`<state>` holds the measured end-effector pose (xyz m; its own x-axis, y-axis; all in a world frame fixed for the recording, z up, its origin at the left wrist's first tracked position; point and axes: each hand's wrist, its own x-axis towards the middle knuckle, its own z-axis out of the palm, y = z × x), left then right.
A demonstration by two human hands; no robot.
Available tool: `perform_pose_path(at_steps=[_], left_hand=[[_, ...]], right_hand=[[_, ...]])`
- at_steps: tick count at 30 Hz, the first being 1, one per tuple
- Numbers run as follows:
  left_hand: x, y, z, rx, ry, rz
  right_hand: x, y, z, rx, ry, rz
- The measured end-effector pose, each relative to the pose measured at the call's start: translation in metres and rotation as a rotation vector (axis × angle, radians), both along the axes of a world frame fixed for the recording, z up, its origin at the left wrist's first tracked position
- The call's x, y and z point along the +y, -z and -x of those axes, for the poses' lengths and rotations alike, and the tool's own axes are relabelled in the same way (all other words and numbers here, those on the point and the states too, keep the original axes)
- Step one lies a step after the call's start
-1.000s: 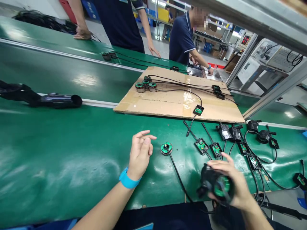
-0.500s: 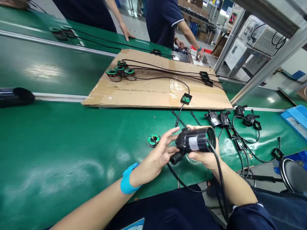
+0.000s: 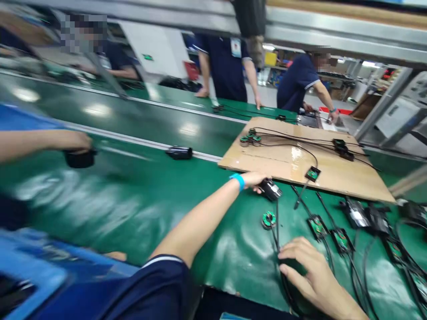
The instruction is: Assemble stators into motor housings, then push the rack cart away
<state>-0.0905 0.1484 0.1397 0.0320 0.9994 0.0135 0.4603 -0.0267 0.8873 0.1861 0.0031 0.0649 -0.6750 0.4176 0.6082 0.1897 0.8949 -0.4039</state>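
My left hand (image 3: 252,179), with a blue band at the wrist, is stretched forward near the cardboard's front edge. Its fingers are closed on one end of a black cylindrical housing (image 3: 272,190) that bears a white label. A black cable (image 3: 277,222) runs from the housing towards me. Lower right, my right hand (image 3: 310,273) curls with thumb and fingertips at the black cables; its grip is partly blurred. Between the hands, a round green circuit board (image 3: 268,219) with a cable lies on the green mat (image 3: 233,240).
Cardboard (image 3: 267,162) holds round wired parts (image 3: 250,138) and small black boxes. Open boxes with circuit boards (image 3: 317,226) and more housings (image 3: 356,213) lie right. Another black housing (image 3: 180,153) lies left. A co-worker's hand (image 3: 71,140) holds a black part; others stand across.
My view has swung left. My left hand has carried the housing forward onto the mat near the cardboard. My right hand has let go of the housing and moved down to the cables.
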Motion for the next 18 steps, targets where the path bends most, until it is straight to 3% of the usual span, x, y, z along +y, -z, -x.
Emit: perform_pose_path(at_steps=[5,10,14,18], left_hand=[[0.015,-0.001,0.052,0.219,-0.382,-0.189],[-0.008,-0.015,0.151,0.395,-0.838,-0.424],[-0.021,-0.016,0.223,0.464,-0.937,-0.491],[-0.016,-0.016,0.261,0.478,-0.887,-0.45]], right_hand=[[0.037,0.013,0.029,-0.042,0.013,-0.154],[0.062,0.015,0.043,-0.191,0.14,-0.18],[0.062,0.01,0.045,-0.359,0.299,-0.136],[0.06,-0.004,0.049,-0.578,0.412,-0.055]])
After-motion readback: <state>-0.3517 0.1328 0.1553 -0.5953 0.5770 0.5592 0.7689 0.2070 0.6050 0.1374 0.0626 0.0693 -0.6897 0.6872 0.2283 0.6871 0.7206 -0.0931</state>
